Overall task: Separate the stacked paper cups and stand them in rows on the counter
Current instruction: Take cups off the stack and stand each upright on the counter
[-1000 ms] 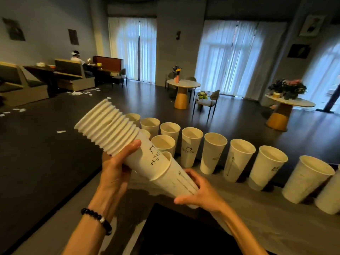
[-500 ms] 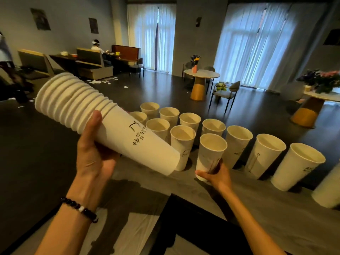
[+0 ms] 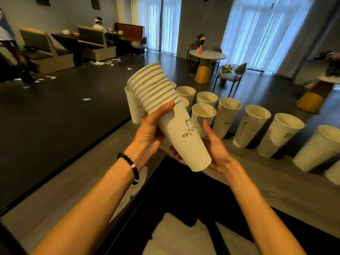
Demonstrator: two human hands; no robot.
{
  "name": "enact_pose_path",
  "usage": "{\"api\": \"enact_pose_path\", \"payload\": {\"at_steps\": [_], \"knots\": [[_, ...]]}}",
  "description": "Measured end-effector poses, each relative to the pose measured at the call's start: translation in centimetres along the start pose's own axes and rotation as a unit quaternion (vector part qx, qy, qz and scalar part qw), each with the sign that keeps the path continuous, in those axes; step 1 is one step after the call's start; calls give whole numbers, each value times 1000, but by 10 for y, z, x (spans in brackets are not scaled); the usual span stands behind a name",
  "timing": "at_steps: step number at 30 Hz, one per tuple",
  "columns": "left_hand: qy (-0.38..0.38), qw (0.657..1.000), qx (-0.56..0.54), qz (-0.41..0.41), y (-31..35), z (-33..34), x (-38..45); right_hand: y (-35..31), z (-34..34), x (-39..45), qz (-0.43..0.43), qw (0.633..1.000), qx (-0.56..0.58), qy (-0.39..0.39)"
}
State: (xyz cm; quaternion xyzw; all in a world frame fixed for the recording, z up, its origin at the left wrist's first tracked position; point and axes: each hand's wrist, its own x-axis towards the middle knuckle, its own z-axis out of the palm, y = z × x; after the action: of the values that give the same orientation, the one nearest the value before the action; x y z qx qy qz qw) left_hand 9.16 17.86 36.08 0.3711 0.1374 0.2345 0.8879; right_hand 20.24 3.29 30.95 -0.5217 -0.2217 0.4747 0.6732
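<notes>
A tilted stack of white paper cups (image 3: 181, 135) hangs over the counter (image 3: 276, 183), rims pointing up and away. My left hand (image 3: 149, 131) grips it just under the rims, thumb on top. My right hand (image 3: 219, 153) wraps the lowest cup's base from the right. Its fingers pass underneath and its thumb points up beside the wall. Several single cups (image 3: 252, 126) stand upright in a long row along the counter's far edge. A shorter row (image 3: 203, 115) stands in front of it, and one cup (image 3: 134, 107) is at the far left, partly hidden by the stack.
A black recessed panel (image 3: 184, 192) lies in the counter just below my hands. The counter's far edge drops to a dark floor. Beyond it stand a round table (image 3: 207, 56) and a chair (image 3: 231, 74). A seated person (image 3: 98, 23) is far at the back.
My right hand let go of the cup it set down in the front row and came back to the stack's base. My left hand swung the stack right and more upright.
</notes>
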Motion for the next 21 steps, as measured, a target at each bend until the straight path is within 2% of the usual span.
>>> {"api": "enact_pose_path", "payload": {"at_steps": [1, 4, 5, 8, 10, 12, 14, 17, 21], "knots": [[-3, 1000, 3, -5, -7, 2, 1, 3, 0, -4, 3, 999, -7, -36], [-16, 999, 41, 15, -14, 3, 4, 11, -7, -13, 5, 997, -63, -32], [-49, 997, 60, 26, -18, 17, 5, 4, -21, -23, -13, 995, -103, 0], [-50, 988, 126, 79, -20, 6, 5, 11, -30, -29, -30, 974, -219, 60], [-47, 988, 112, 96, -13, 7, 6, 15, -45, -38, -57, 945, -305, 102], [-44, 991, 68, 107, 0, 19, 12, 12, -63, -46, -89, 922, -331, 178], [-33, 992, 20, 122, 16, 25, 16, 14, -75, -45, -103, 913, -315, 240], [-17, 991, -64, 120, 31, 25, 22, 21, -91, -32, -99, 914, -217, 329], [3, 991, -75, 112, 30, 18, 27, 25, -106, -11, -98, 900, -189, 382]]}}
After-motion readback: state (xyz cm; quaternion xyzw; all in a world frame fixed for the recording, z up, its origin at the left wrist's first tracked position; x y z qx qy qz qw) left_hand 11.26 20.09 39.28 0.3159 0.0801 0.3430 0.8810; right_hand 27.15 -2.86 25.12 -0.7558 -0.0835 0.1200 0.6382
